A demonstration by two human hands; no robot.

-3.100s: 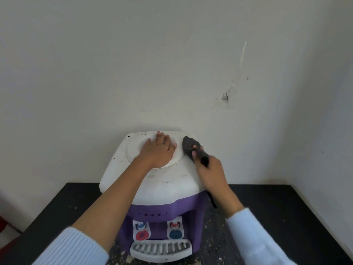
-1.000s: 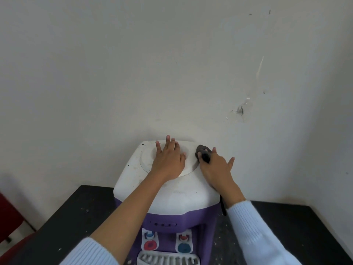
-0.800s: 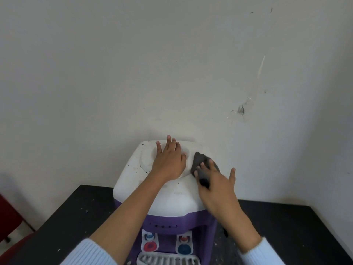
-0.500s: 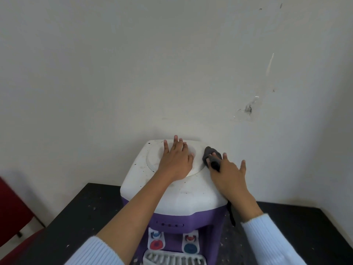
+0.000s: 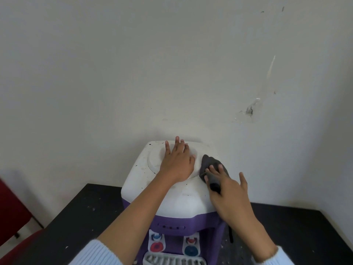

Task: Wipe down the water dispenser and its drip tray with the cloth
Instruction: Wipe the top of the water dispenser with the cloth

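The water dispenser (image 5: 183, 199) has a white top speckled with dirt and a purple body with red and blue tap buttons. Its white slotted drip tray (image 5: 173, 262) shows at the bottom edge. My left hand (image 5: 177, 163) lies flat, fingers straight, on the round recess of the top. My right hand (image 5: 227, 186) presses the dark grey cloth (image 5: 210, 162) onto the right side of the top. A fold of the cloth comes up between thumb and forefinger, and the other fingers are spread. A strip of cloth hangs below my right wrist.
The dispenser stands on a black, crumb-strewn counter (image 5: 76, 217) against a white wall (image 5: 152, 73) with a chipped patch. A second wall closes the right side. A red chair (image 5: 13, 213) is at the far left.
My right hand has slid the cloth back toward me along the right side of the top after a push toward the wall. My left hand has stayed flat on the recess.
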